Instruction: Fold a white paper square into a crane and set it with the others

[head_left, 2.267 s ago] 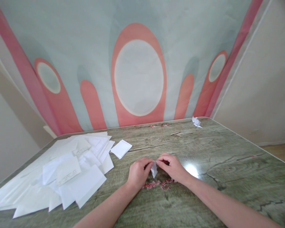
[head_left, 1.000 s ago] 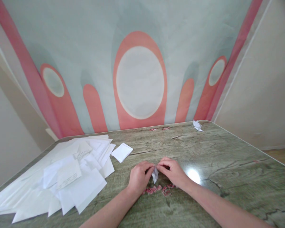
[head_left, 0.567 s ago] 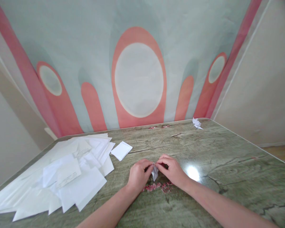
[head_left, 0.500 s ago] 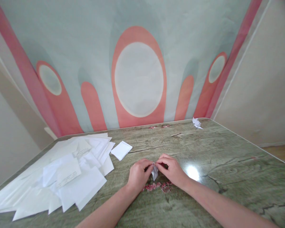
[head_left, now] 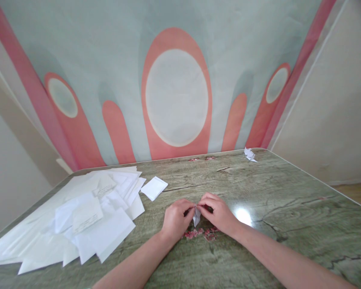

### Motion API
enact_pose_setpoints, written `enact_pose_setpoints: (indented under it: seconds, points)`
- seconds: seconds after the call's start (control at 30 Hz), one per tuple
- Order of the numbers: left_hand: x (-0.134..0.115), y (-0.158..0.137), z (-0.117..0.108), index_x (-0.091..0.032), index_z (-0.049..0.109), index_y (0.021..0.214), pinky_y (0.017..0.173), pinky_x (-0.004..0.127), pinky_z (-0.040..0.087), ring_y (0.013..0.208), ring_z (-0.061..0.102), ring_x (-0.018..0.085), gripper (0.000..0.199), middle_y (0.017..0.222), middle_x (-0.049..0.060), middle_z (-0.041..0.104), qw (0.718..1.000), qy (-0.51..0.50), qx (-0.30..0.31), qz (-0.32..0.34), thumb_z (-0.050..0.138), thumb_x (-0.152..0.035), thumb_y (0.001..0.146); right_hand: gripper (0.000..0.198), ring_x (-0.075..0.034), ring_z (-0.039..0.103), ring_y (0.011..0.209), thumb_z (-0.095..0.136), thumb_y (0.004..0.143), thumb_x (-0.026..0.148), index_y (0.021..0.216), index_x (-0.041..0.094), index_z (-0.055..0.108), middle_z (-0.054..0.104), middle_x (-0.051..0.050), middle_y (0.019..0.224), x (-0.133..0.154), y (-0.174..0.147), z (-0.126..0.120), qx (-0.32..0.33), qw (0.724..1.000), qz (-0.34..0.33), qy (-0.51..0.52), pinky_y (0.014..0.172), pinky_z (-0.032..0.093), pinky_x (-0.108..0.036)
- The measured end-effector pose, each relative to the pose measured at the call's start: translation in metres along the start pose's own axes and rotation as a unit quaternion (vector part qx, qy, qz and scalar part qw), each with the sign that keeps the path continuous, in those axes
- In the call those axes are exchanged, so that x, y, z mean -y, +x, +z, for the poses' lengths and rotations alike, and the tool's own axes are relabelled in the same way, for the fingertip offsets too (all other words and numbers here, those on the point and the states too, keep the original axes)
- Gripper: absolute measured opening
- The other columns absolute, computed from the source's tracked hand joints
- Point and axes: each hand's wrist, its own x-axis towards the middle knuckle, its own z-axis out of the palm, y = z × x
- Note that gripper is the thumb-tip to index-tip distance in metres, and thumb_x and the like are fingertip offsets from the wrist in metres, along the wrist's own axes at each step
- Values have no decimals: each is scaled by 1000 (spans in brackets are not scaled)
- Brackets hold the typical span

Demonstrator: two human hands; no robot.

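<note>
Both hands are down near the middle of the surface (head_left: 289,192), a bit toward the near edge, working on one tiny folded piece of white paper (head_left: 196,217). The left hand (head_left: 176,218) is curled up with its thumb and fingertips pinched onto the left side of the paper's top. The right hand (head_left: 218,212) does the same from the other side, fingers bent in, pinching the top right. The fingertips of the two hands nearly meet over the paper, and its pointed lower end hangs down between them, right above a small pink flower print (head_left: 200,233) on the surface. Can't really tell if the paper's tip touches the surface or sits just off it.

Over by the left edge there's a big messy spread of white sheets (head_left: 78,218), overlapping each other every which way, a couple with faint writing on them. Just beside that pile, toward the far edge, one small white square sheet (head_left: 154,188) lies flat by itself. Way off at the far right corner sits a little crumpled or folded white paper thing (head_left: 249,154), too small to make out properly. Behind the surface hangs a grey-green backdrop with pink arches (head_left: 176,88).
</note>
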Motion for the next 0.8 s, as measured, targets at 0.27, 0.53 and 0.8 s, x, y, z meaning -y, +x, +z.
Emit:
enact_pose_setpoints:
  seconds: [0.27,0.53,0.8]
  points:
    - [-6,-2,-1,-22,66,86,75,23,44,79,58,15,18,83,2,65,1000,17,6,12,48,-20,81,12,-15,53,73,53,84,23,79,20,63,57,-2,75,0,0,0,-5,1000,-6,-11,70,40,-28]
    - [-6,-1,-1,-23,66,85,74,22,44,78,58,15,18,82,1,65,1000,6,1,1,49,-25,83,12,-16,53,74,52,84,21,79,20,63,57,-2,76,1,-1,-4,-1,1000,-2,6,70,41,-28]
    - [-2,-1,1,-23,66,83,75,24,45,79,58,15,18,83,2,66,1000,-15,3,1,49,-26,84,13,-15,55,75,53,84,23,84,20,65,58,-4,79,-1,-1,-5,-10,998,7,58,69,43,-28]
